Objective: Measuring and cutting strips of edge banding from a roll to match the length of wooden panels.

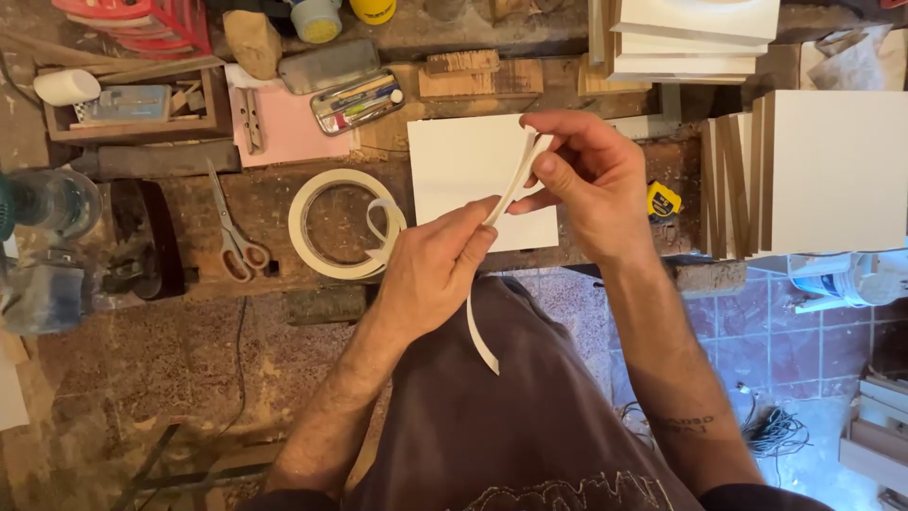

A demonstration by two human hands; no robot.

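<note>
**Q:** White strip [511, 189]: what is it, and where does it sit?

**A:** A narrow white band, like edge tape, held up between both hands above a white square panel [463, 166] that lies flat on the wooden workbench [274, 203]. Its upper end is at the right hand [591, 180]; it runs down and to the left to the left hand [430, 270], and its free tail [480, 341] hangs below that hand, in front of the person's dark shirt.

**Q:** How do the hands stand?

**A:** Both are closed in a pinch on the strip. The right hand grips the top end between thumb and fingertips, the remaining fingers curled. The left hand nips the strip lower down with its fingertips, knuckles toward the camera.

**Q:** What lies near the hands?

**A:** A roll of the same white tape [342, 225] lies flat on the bench just left of the panel, one loose end curling beside the left hand. Scissors [232, 232] lie further left. A small yellow tape measure [663, 201] sits just right of the right hand.

**Q:** And around the edges?

**A:** A stack of white-faced boards [823, 170] stands on edge at the right; more boards [695, 38] are piled flat at the top. An open tin of pens [357, 102] rests behind the panel on a pink sheet [288, 132].
</note>
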